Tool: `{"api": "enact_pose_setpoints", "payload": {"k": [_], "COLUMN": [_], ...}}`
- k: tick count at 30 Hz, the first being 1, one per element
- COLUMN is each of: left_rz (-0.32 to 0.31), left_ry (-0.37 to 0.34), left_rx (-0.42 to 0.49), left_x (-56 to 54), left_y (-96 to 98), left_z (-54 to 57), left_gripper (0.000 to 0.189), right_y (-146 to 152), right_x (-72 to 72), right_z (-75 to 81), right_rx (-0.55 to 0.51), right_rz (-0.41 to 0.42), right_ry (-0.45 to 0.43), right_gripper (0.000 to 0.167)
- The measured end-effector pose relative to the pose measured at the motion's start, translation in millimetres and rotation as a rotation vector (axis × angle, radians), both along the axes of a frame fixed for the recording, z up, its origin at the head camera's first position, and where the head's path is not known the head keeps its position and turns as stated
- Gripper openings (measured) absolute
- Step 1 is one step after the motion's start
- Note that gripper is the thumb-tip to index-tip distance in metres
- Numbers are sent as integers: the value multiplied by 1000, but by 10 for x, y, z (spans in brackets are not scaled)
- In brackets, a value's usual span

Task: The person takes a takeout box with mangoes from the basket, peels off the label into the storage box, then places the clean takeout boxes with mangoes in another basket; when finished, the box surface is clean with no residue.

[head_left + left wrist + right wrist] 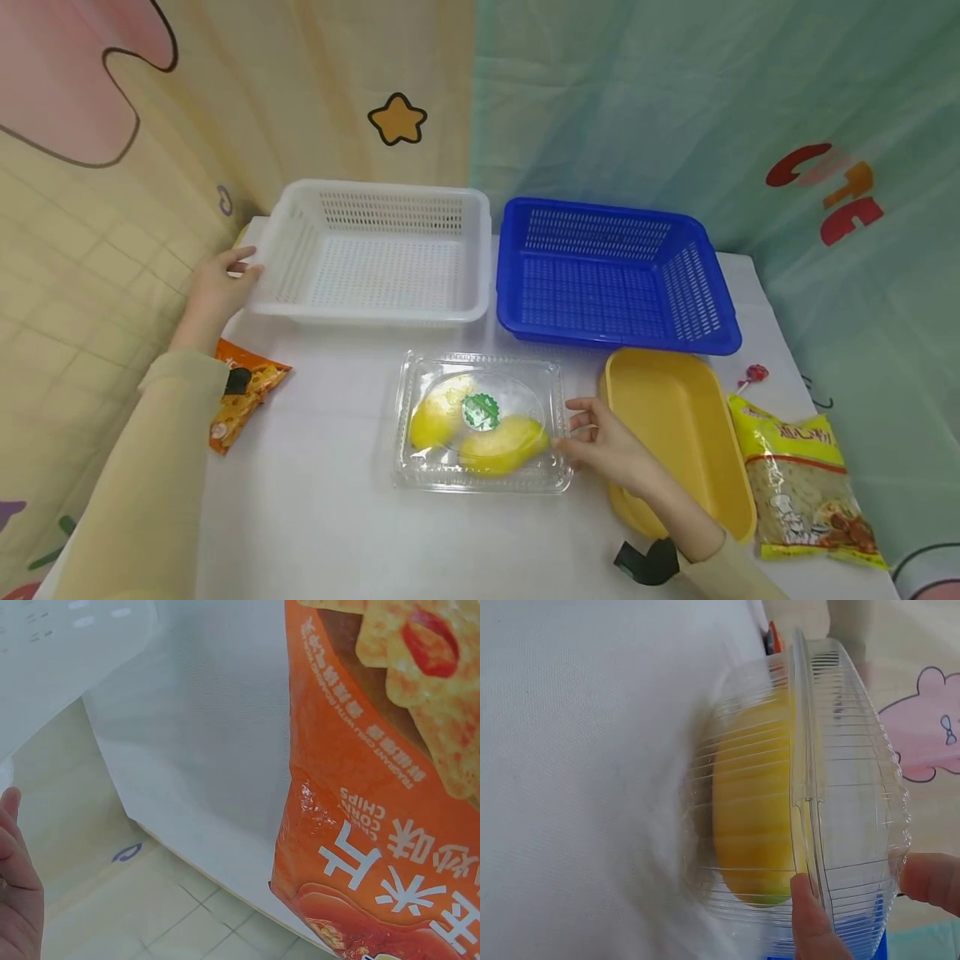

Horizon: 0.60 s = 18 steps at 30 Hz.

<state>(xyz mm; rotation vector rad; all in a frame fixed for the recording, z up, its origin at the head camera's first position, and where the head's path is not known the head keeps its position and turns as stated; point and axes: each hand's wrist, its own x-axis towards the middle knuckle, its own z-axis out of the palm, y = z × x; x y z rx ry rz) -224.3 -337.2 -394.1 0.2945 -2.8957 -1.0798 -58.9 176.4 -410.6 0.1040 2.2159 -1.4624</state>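
Note:
A clear plastic clamshell box (480, 479) lies on the table with two yellow mangoes (504, 450) inside and a green sticker on its lid. At its right edge, my right hand (611, 446) pinches the box; in the right wrist view one fingertip (810, 915) is at the seam and another digit touches the lid. Over on the left, my left hand (217, 292) has its fingers extended, with the fingertips right at the left rim of a white basket (367, 315). Part of that hand (19, 885) shows at the left wrist view's lower left.
A blue basket (618, 340) stands right of the white one, with a yellow bin (675, 433) in front of it. An orange corn chips bag (251, 387) lies near the left sleeve. A lollipop (756, 373) and a yellow food packet (806, 492) lie at the right edge.

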Motion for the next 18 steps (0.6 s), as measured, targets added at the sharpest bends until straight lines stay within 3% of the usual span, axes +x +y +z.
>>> {"api": "enact_pose_setpoints", "payload": {"k": [3, 6, 8, 11, 14, 18], "left_rz": [7, 62, 118, 133, 42, -135], "left_ry": [17, 80, 189, 361, 455, 392], "left_rx": [-25, -35, -20, 16, 26, 81], "left_x": [28, 87, 149, 320, 549, 916], "left_y": [30, 122, 231, 477, 773, 1135], "left_z": [-15, -38, -57, -58, -63, -88], "left_gripper": [50, 55, 56, 47, 33, 28], "right_y": [10, 11, 11, 9, 16, 27], "right_x": [-5, 0, 5, 11, 9, -1], "right_z": [-17, -17, -12, -6, -11, -17], "right_rx": [-1, -3, -5, -15, -32, -35], "right_rz": [9, 17, 22, 19, 17, 16], "right_ry": [-9, -23, -30, -42, -48, -41], "right_gripper": [66, 67, 67, 67, 68, 68]}}
